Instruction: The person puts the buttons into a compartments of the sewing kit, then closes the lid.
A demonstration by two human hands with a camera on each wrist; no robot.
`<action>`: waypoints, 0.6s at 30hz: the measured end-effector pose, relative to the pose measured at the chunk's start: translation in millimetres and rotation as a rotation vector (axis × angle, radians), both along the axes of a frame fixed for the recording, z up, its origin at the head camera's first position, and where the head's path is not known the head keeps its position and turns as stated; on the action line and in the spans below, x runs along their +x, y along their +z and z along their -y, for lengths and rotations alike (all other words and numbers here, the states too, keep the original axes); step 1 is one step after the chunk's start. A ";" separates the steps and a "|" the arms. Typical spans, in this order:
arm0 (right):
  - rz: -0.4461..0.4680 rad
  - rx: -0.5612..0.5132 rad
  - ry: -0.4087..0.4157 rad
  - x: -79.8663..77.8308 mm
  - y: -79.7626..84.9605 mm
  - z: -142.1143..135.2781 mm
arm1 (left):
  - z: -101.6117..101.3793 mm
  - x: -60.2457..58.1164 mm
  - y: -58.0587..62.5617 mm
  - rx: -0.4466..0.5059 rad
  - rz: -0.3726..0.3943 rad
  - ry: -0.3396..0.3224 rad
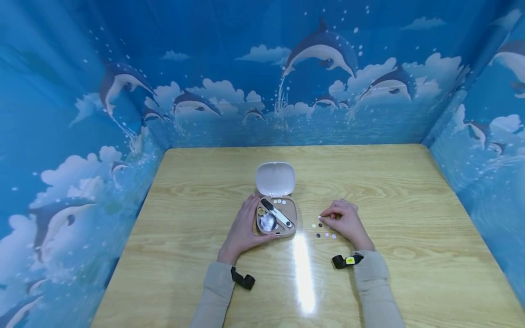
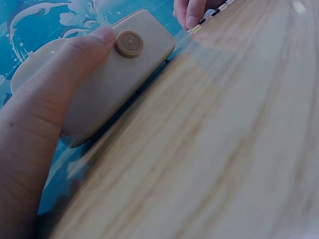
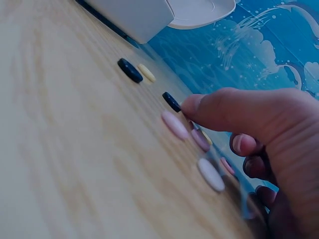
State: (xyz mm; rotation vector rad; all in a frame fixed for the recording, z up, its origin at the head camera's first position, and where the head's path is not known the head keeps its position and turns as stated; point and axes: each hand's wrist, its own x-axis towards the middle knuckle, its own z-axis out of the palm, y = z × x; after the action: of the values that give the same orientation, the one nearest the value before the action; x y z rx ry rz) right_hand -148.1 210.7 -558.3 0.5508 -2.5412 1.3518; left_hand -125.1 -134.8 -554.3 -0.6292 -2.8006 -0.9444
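Note:
A beige sewing box (image 1: 292,210) stands on the table with its white lid (image 1: 275,178) raised. My left hand (image 1: 243,230) grips it, fingers along the left side and thumb at the front, beside a round button-shaped clasp (image 2: 129,44). Inside lie a black-and-white tool (image 1: 280,215), a shiny round piece (image 1: 268,222), a small gold ring-like piece (image 1: 261,211) and a few white buttons (image 1: 279,201). To the right, my right hand (image 1: 345,222) pinches a small white button (image 1: 320,217) just above the table; the index fingertip is hidden in the right wrist view.
Several loose buttons lie near the right fingertips: black (image 3: 130,70), cream (image 3: 147,73), pink (image 3: 174,125) and white (image 3: 211,175). The wood-grain table (image 1: 197,182) reaches back to a blue dolphin-print curtain (image 1: 229,123), which also hangs along both sides.

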 end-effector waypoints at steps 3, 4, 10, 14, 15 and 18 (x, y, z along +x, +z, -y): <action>-0.006 0.005 -0.005 0.9 -2.4 -1.1 | -0.5 1.0 -0.7 0.002 -0.001 -0.004; -0.008 0.004 -0.004 0.7 -2.6 -1.2 | -0.5 1.0 -0.6 0.002 0.000 -0.002; 0.002 0.008 -0.006 0.9 -2.6 -1.6 | -0.5 1.5 -0.7 -0.006 -0.001 0.003; 0.018 0.016 -0.012 1.5 -1.4 -1.5 | -0.7 1.7 -0.2 -0.009 0.003 0.004; 0.021 0.019 -0.014 1.6 -1.1 -1.5 | -0.7 1.6 0.1 -0.009 0.005 0.004; 0.022 0.029 -0.018 1.1 0.1 -0.8 | 0.1 1.8 2.0 -0.005 0.009 0.005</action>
State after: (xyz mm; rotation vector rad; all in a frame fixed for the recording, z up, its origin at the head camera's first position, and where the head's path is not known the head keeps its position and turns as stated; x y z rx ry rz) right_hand -147.0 211.5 -558.2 0.5193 -2.5808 1.3242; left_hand -123.3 -134.8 -552.3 -0.6204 -2.8120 -0.9414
